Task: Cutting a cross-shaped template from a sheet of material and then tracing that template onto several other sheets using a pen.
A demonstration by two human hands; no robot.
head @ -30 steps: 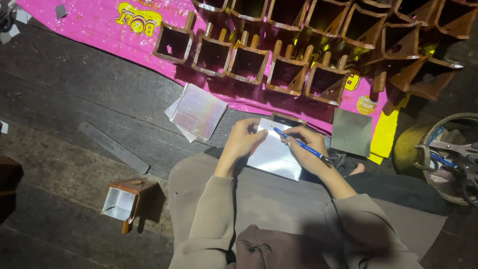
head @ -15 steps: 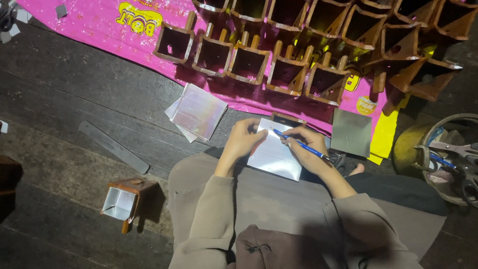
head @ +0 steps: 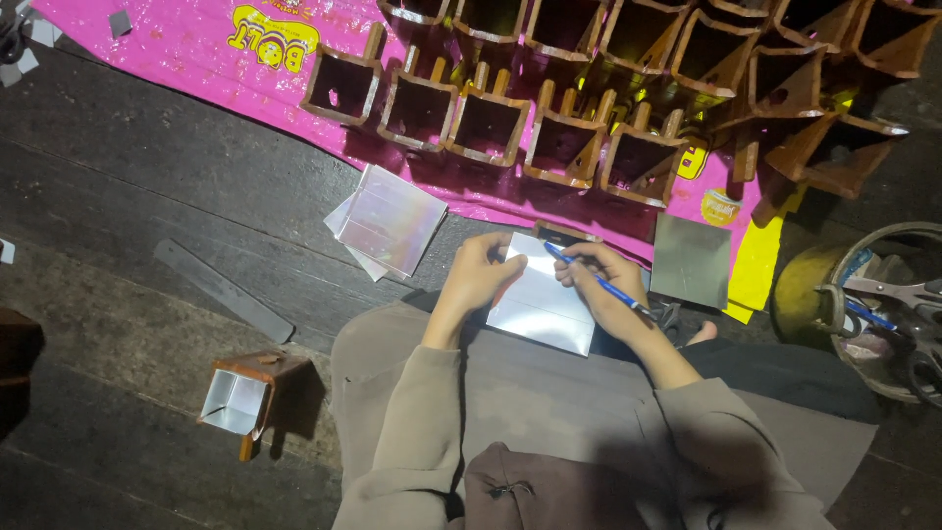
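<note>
I sit on a dark plank floor with a shiny metal sheet resting on my knee. My left hand presses on the sheet's left edge. My right hand grips a blue pen whose tip touches the sheet's upper part. Just above the sheet lies a small brown wooden strip.
A stack of shiny sheets lies to the left, a single grey sheet to the right. Rows of brown wooden boxes stand on a pink plastic mat. A metal ruler, a lined box and a basket with scissors are nearby.
My hands have barely shifted; the pen stays on the sheet's upper part and the left hand keeps holding the edge.
</note>
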